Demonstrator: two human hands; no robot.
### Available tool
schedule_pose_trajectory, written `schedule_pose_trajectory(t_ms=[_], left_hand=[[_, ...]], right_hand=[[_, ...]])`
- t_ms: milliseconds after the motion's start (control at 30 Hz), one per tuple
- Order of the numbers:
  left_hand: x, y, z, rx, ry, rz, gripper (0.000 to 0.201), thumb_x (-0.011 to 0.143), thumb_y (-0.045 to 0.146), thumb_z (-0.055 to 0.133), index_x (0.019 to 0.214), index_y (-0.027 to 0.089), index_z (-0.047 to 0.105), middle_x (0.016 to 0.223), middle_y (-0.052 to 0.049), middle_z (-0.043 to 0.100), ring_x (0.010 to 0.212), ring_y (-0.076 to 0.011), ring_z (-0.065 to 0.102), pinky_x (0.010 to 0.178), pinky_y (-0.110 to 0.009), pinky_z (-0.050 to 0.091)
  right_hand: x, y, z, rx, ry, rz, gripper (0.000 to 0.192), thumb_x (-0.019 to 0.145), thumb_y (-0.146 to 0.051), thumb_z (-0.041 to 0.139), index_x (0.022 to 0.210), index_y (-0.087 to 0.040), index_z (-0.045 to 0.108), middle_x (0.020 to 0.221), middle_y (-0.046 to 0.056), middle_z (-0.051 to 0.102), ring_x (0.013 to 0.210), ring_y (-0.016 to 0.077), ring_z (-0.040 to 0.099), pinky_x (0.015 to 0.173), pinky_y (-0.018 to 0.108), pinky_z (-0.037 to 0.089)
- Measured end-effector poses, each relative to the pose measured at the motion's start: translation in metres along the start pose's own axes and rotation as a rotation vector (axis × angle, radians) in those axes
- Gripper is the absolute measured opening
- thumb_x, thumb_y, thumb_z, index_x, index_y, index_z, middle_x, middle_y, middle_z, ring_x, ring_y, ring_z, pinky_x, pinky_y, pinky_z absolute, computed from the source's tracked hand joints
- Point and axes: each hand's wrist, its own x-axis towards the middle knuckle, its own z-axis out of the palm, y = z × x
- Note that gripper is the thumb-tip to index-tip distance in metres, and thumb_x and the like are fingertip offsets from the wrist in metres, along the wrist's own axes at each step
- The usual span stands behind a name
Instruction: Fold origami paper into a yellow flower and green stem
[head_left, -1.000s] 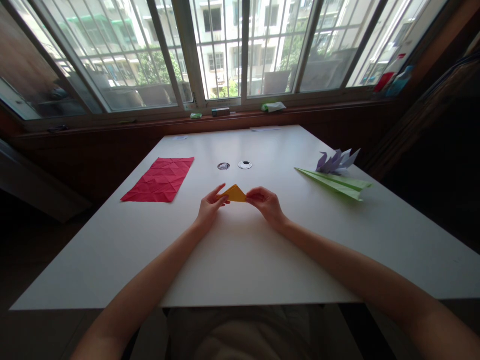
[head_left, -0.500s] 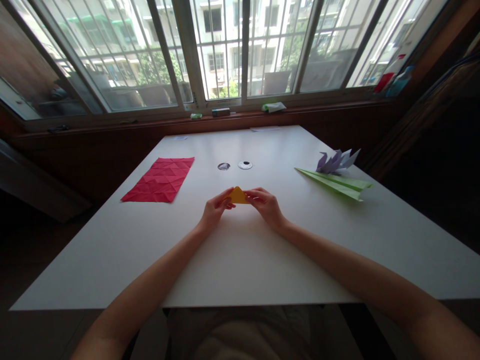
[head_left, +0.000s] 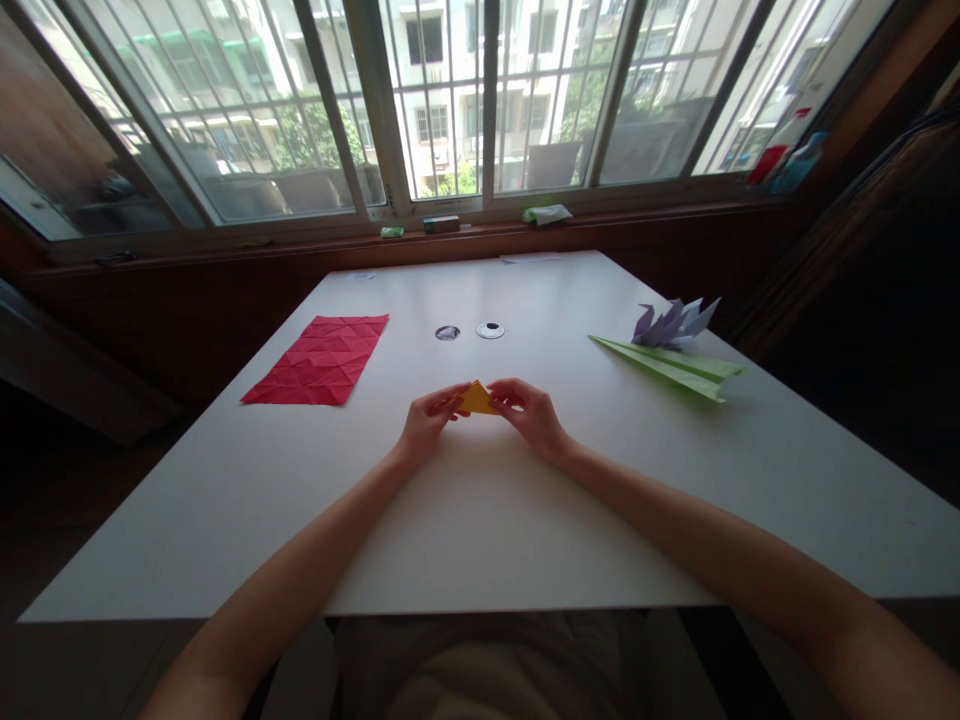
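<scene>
Table: you have a white table [head_left: 480, 520] running out toward the window.
Red sheet: to your left lies a red creased paper [head_left: 319, 358], flat on the table – a grid of triangle folds shows across it.
Round pieces: ahead of you sit two small round things [head_left: 448, 332] and [head_left: 490, 329], side by side, near the table's middle; what they are you cannot tell.
Green fold: on your right a long green folded paper [head_left: 670, 366] lies flat, pointed end toward the centre.
Purple fold: just behind the green one stands a spiky purple paper model [head_left: 673, 322] – touching or nearly so.
Sill: on the window ledge [head_left: 300, 240] rest a few small items, among them a pale green crumpled thing [head_left: 547, 213].
Far right: a red bottle [head_left: 772, 155] and a blue bottle [head_left: 799, 162] stand by the window.
</scene>
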Motion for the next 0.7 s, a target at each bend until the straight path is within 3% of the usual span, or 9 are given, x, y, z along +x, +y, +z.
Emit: schedule_pose_trajectory(t_ms=[100, 333, 567, 700], left_hand=[[-0.001, 0.003, 0.002, 0.035, 0.016, 0.007, 0.036, 0.071, 0.033, 0.059, 0.104, 0.018, 0.060, 0.089, -0.006, 0.067, 0.067, -0.0140, 0.062, 0.061, -0.026, 0.046], [-0.001, -0.002, 0.004, 0.084, 0.046, 0.034, 0.025, 0.070, 0.032, 0.061, 0.087, 0.014, 0.064, 0.081, -0.006, 0.067, 0.067, -0.0149, 0.062, 0.060, -0.026, 0.047], [-0.004, -0.005, 0.004, 0.128, -0.042, 0.097, 0.024, 0.073, 0.031, 0.058, 0.090, 0.015, 0.064, 0.083, -0.006, 0.067, 0.070, -0.0147, 0.062, 0.067, -0.028, 0.048], [-0.004, 0.000, 0.004, 0.054, -0.008, 0.047, 0.041, 0.069, 0.031, 0.062, 0.107, 0.016, 0.056, 0.086, -0.006, 0.067, 0.069, -0.0145, 0.063, 0.069, -0.029, 0.048]], right_hand=[[0.001, -0.001, -0.001, -0.024, -0.011, -0.020, 0.022, 0.074, -0.024, 0.057, 0.095, -0.020, 0.060, 0.075, 0.001, 0.063, 0.067, 0.0128, 0.058, 0.065, 0.028, 0.048], [0.000, -0.004, 0.000, -0.164, -0.006, -0.140, 0.012, 0.075, -0.030, 0.058, 0.076, -0.019, 0.064, 0.067, 0.001, 0.057, 0.062, 0.0115, 0.051, 0.054, 0.024, 0.042], [-0.003, -0.013, 0.001, -0.131, -0.012, -0.177, 0.011, 0.078, -0.027, 0.054, 0.076, -0.019, 0.063, 0.074, 0.002, 0.056, 0.057, 0.0091, 0.048, 0.052, 0.023, 0.040], [-0.004, -0.013, 0.001, -0.050, 0.054, -0.179, 0.009, 0.078, -0.025, 0.054, 0.075, -0.019, 0.060, 0.074, 0.001, 0.054, 0.062, 0.0103, 0.053, 0.055, 0.024, 0.043]])
